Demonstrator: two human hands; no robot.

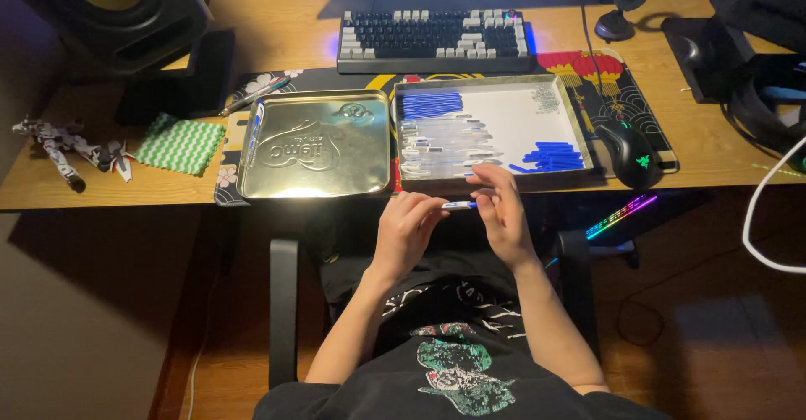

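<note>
Blue-capped pen [458, 205] between both hands

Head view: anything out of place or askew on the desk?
Mostly tidy. The open tin tray holds sorted groups: blue caps, clear pen barrels, blue parts. One lone pen lies along the left edge of the upturned tin lid, apart from the rest. Both hands hold a pen below the desk edge. Nothing spilled.
</note>
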